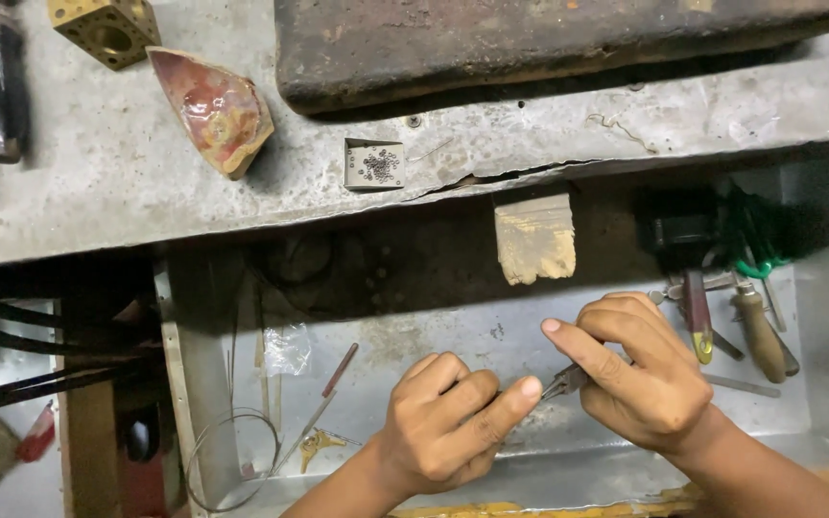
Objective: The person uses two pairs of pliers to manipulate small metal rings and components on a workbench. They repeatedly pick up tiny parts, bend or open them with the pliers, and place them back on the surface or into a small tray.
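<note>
- Gripping small pliers (568, 381), the right hand (640, 374) is closed around the handles, index finger stretched along the top; the plier tips point toward the left hand.
- left hand (453, 422) sits just beside the plier tips, fingers curled together, thumb and forefinger pinched shut at the nose of the pliers; whatever is pinched is too small to tell.
- both hands hover over a metal tray (434, 336), below the front edge of the grey tabletop (98, 173).
- wooden peg (534, 238) juts from the tabletop edge, directly above the pliers.
- small square dish of tiny metal beads (374, 165) lies on the tabletop, up and left of the peg.
- reddish stone chunk (215, 107) and a brass block with holes (106, 27) lie further left of the dish.
- loose hand tools (741, 326) are heaped in the tray, right of the right hand.
- wire loop (232, 460) and a thin rod (323, 403) lie in the tray, left of the left hand.
</note>
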